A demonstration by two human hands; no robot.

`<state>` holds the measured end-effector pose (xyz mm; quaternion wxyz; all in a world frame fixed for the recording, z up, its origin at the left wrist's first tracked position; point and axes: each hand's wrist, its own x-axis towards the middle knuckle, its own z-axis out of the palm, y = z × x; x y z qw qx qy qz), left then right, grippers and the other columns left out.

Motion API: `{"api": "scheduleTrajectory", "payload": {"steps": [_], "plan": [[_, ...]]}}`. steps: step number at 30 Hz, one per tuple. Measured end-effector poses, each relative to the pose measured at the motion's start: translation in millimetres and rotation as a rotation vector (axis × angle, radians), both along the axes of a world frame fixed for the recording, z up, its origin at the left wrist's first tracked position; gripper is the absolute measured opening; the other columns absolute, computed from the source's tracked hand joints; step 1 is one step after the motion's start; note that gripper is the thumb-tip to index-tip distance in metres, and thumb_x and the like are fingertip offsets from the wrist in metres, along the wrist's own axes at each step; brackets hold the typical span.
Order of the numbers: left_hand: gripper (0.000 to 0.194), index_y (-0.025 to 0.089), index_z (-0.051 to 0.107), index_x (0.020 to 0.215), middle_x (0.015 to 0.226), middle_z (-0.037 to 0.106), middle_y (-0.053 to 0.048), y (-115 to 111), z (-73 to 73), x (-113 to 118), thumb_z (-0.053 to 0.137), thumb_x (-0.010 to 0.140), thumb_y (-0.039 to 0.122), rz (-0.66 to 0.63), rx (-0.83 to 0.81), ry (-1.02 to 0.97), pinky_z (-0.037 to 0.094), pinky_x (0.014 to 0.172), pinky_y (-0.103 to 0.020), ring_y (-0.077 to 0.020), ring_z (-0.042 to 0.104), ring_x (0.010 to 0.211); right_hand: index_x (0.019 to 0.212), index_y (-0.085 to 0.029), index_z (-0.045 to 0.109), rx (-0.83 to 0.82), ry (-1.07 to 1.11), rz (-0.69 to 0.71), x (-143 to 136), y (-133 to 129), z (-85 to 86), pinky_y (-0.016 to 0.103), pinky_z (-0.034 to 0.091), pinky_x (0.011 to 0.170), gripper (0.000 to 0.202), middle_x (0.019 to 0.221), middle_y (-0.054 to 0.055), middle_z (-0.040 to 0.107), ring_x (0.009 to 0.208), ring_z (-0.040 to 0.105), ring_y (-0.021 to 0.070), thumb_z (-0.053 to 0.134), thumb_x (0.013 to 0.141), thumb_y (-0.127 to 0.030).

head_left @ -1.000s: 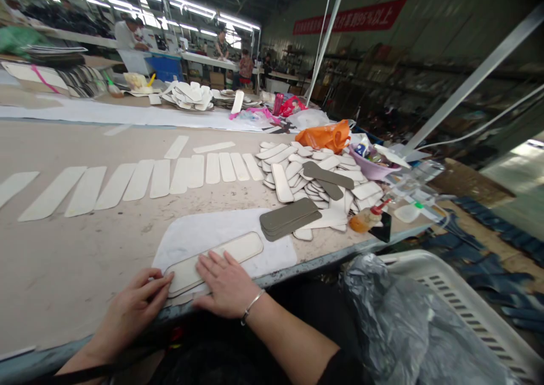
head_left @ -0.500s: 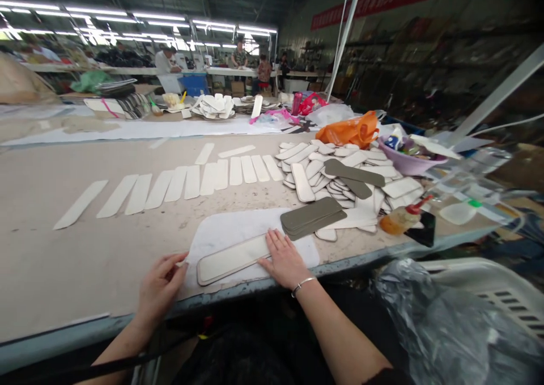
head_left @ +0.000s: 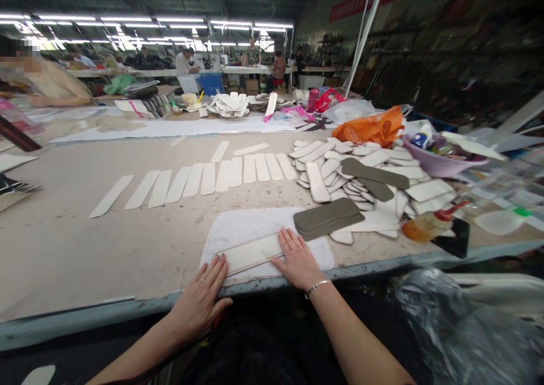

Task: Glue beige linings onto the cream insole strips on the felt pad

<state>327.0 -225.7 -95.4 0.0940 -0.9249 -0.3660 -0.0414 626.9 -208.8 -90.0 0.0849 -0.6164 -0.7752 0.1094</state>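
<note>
Resting flat on the cream strip (head_left: 251, 254), both hands (head_left: 203, 294) outstretched; red banner lettering (head_left: 352, 7) cut off, illegible.

1 white mat (head_left: 246, 224), 1 basin (head_left: 442, 161).

- The near-left end of a pale strip (head_left: 253, 254) is covered by the flattened fingers of the left hand (head_left: 202, 295).
- Its other end is covered by the outstretched fingers of the right hand (head_left: 300, 262).
- A white sheet (head_left: 242, 226) is spread under the strip, between and beyond the fingers.
- Grey pieces (head_left: 328, 217) are stacked just beyond the right fingertips.
- A pile (head_left: 317, 182) of pale pieces is heaped farther out, beyond the right fingers.
- A row (head_left: 208, 178) of pale pieces is laid well beyond the left fingers.
- A bottle (head_left: 426, 227) is tipped over, well right of the right fingers.
</note>
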Motion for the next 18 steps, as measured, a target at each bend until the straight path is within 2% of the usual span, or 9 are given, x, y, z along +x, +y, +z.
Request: {"api": "scheduleTrajectory", "payload": {"steps": [3,6,9,12,14,15,16,18], "plan": [[0.078,0.01,0.011,0.146,0.147,0.028,-0.018,-9,-0.8,-17,0.042,0.087,0.051,-0.01,0.054,0.016,0.028,0.107,-0.042,-0.0286,0.026,0.136,0.145,-0.009,0.023,0.008,0.019,0.001,0,0,-0.3,0.04,0.006,0.113,0.075,0.151,0.01,0.014,0.139,0.009,0.0222,0.031,0.09,-0.06],[0.079,0.01,0.011,0.146,0.146,0.03,-0.018,-8,-2.6,-16,0.043,0.086,0.052,-0.017,0.086,-0.005,0.029,0.107,-0.041,-0.0281,0.03,0.135,0.142,-0.006,0.03,0.032,0.063,-0.051,-1,1,2.9,0.037,0.013,0.112,0.07,0.15,0.014,0.02,0.138,0.017,0.0242,0.035,0.091,-0.054],[0.079,0.012,0.013,0.146,0.146,0.031,-0.017,-5,-4.7,-12,0.044,0.085,0.053,-0.032,0.109,-0.035,0.028,0.107,-0.04,-0.027,0.033,0.133,0.138,-0.003,0.037,0.098,0.117,-0.242,0,1,7.9,0.035,0.026,0.107,0.064,0.14,0.019,0.038,0.129,0.034,0.0269,0.04,0.091,-0.046],[0.08,0.014,0.014,0.146,0.147,0.03,-0.015,-3,-9.3,-15,0.046,0.084,0.054,-0.031,0.098,-0.093,0.026,0.109,-0.04,-0.0268,0.033,0.133,0.134,-0.006,0.043,0.114,0.171,-0.416,4,4,12.3,0.034,0.038,0.094,0.059,0.12,0.019,0.056,0.11,0.051,0.0272,0.05,0.086,-0.04],[0.079,0.016,0.017,0.145,0.147,0.03,-0.014,-2,-13.6,-19,0.048,0.083,0.053,-0.023,0.034,-0.148,0.026,0.11,-0.042,-0.0272,0.033,0.133,0.121,-0.011,0.055,0.071,0.262,-0.46,8,7,14.2,0.032,0.043,0.082,0.048,0.1,0.014,0.064,0.093,0.058,0.0243,0.056,0.081,-0.037],[0.077,0.018,0.02,0.145,0.147,0.031,-0.012,-2,-15.4,-22,0.05,0.083,0.052,-0.018,-0.023,-0.183,0.025,0.111,-0.042,-0.0271,0.033,0.133,0.109,-0.014,0.063,0.045,0.333,-0.469,10,8,15.0,0.03,0.043,0.076,0.037,0.088,0.01,0.065,0.084,0.059,0.0221,0.057,0.08,-0.037],[0.072,0.021,0.025,0.144,0.146,0.034,-0.01,-1,-16.7,-24,0.05,0.083,0.051,-0.003,-0.094,-0.235,0.025,0.111,-0.043,-0.0265,0.033,0.133,0.094,-0.016,0.066,0.019,0.426,-0.467,12,10,15.9,0.028,0.043,0.07,0.028,0.076,0.006,0.064,0.075,0.058,0.0196,0.057,0.079,-0.038],[0.061,0.025,0.035,0.139,0.144,0.038,-0.005,2,-15.9,-27,0.05,0.084,0.048,0.097,-0.257,-0.415,0.028,0.111,-0.04,-0.0243,0.036,0.132,0.072,-0.018,0.064,-0.027,0.688,-0.456,13,13,18.6,0.025,0.043,0.061,0.026,0.06,0.0,0.056,0.062,0.052,0.0149,0.056,0.078,-0.042]]}}
